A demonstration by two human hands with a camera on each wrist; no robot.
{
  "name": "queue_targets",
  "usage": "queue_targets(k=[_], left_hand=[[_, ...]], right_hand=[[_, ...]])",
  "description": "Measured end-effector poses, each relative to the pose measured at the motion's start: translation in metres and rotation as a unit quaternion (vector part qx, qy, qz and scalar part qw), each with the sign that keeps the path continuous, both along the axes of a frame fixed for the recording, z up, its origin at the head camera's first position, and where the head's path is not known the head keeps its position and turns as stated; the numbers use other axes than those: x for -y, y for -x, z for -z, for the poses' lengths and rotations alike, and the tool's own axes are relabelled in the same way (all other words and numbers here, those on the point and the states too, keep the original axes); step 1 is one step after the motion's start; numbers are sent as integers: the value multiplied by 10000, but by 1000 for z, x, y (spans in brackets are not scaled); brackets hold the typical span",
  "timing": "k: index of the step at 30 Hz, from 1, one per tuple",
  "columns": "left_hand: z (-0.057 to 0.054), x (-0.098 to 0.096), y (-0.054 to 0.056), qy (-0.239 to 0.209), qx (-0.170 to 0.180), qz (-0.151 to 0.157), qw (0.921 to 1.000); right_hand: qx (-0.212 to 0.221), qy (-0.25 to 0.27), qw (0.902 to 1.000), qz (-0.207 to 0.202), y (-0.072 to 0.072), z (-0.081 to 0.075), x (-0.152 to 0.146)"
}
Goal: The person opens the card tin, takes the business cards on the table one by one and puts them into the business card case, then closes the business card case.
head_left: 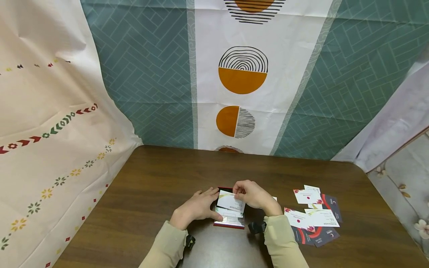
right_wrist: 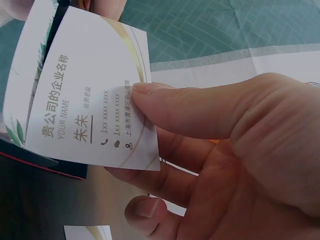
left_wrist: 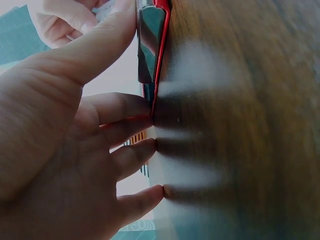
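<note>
A card case [head_left: 229, 225] with red edges and a shiny metal part lies on the table. Inside it is a white card with green leaves [right_wrist: 22, 75]. My left hand [head_left: 197, 206] rests along the case's left side, fingers spread and fairly straight. Its thumb [left_wrist: 107, 42] lies over the case and the fingertips reach its red edge and the tabletop. My right hand [head_left: 254, 194] pinches a white business card [right_wrist: 85, 100] with gold curves and printed text between thumb and fingers. That card is tilted over the case and overlaps the leaf-printed one.
To the right, several loose business cards lie in an overlapping spread: white ones with red flowers [head_left: 299, 219], white-and-gold ones [head_left: 323, 217] and dark ones with red curves [head_left: 326, 236]. Another white card [right_wrist: 87, 232] lies near my right hand. A patterned cloth [head_left: 207, 123] hangs behind the table.
</note>
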State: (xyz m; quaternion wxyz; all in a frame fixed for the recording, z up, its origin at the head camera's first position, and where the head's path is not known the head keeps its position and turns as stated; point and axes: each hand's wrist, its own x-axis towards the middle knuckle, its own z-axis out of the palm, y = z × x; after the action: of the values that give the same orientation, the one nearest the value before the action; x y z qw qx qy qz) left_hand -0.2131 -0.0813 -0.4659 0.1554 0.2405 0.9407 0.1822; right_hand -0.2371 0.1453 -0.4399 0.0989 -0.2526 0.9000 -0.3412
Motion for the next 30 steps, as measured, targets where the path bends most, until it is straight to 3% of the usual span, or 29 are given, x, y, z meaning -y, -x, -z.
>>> queue_targets(k=[19, 30], left_hand=[[1, 0, 0, 65, -64, 40, 10000], [1, 1, -1, 87, -47, 26, 9999]], right_hand=[[216, -459, 9987, -71, 0, 16, 10], [435, -610, 9969, -249, -6, 11, 14]])
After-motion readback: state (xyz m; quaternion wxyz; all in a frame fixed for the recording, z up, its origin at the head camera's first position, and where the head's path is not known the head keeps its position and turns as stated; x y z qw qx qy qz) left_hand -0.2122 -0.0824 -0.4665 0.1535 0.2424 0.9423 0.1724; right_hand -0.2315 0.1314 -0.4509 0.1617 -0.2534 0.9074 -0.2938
